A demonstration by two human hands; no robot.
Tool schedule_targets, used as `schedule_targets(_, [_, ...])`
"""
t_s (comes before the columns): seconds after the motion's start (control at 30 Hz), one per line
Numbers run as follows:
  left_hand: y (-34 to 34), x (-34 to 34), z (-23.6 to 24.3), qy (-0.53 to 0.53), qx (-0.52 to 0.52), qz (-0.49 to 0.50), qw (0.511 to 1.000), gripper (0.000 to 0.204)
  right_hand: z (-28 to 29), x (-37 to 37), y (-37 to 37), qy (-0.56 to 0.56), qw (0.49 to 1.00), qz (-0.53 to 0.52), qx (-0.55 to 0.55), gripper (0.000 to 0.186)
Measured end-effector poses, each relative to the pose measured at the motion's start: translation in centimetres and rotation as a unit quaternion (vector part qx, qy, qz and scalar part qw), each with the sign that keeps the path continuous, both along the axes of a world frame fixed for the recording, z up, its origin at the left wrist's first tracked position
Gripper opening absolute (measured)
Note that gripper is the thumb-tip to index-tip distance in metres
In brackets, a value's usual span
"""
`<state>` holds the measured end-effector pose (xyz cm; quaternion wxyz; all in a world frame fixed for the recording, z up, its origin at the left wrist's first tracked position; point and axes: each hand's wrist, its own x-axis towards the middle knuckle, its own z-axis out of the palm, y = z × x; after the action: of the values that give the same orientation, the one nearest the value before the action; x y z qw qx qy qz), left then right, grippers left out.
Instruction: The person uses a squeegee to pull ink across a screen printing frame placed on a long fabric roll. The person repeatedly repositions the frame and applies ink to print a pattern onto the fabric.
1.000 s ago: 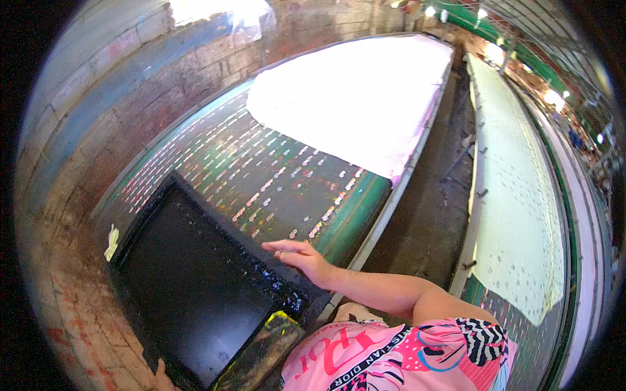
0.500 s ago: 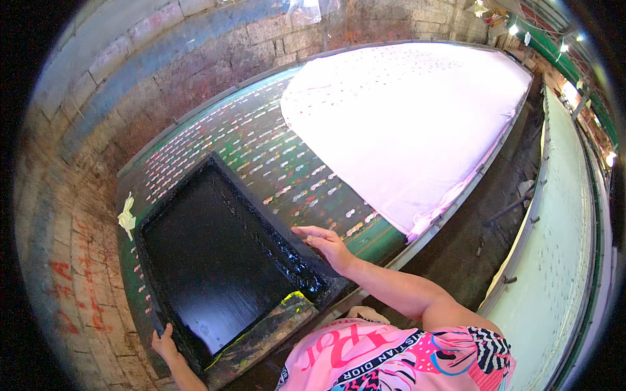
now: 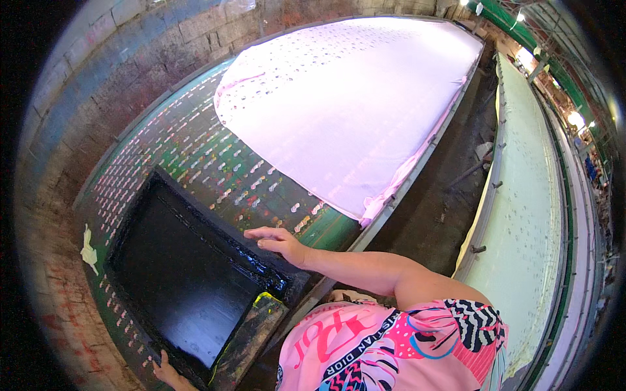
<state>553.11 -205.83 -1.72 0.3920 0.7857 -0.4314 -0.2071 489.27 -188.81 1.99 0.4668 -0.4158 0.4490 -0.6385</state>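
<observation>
A dark screen-printing frame (image 3: 189, 270) lies tilted across the near left part of the long table, with glossy black ink over its mesh and thick along its right side. My left hand (image 3: 168, 373) grips its lower left edge, thumb on the rim and the other fingers partly hidden. Over the frame's right edge is my right hand (image 3: 280, 245), fingers stretched out and holding nothing; whether it touches the rim I cannot tell. A wooden board (image 3: 251, 335) with a yellow-smeared edge sits along the frame's near side.
Pale pink cloth (image 3: 326, 111) with small dark printed marks covers the table's far part. The green tabletop (image 3: 222, 173) carries rows of pale marks. A yellowish scrap (image 3: 89, 250) lies at its left edge. Right of a dark gap runs another long, pale-covered table (image 3: 521, 215). A block wall (image 3: 59, 163) bounds the left.
The whole view has shifted, so the table, cloth and frame appear further left. My right hand's fingers have straightened at the frame's right edge; my left hand stays at its lower left edge.
</observation>
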Motion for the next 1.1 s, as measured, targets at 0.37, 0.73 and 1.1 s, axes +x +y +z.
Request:
schedule_targets(0.37, [-0.3,4.4,-2.3,-0.118,0.042,-0.042,0.991,0.094,-2.1,2.7,0.7,-0.021,1.0,-0.019,0.002,0.049])
schedule_targets(0.73, [10.4,-21.7,19.5,-0.27,-0.207,-0.265,0.902,0.032,1.9,-7.0,2.8,0.366,0.926,-0.03,-0.09,0.048])
schedule_targets(1.1, [27.9,-61.5,9.3,-0.009,-0.136,-0.529,0.838,0.013,3.8,-41.2,12.7,0.719,0.686,-0.112,0.007,0.057])
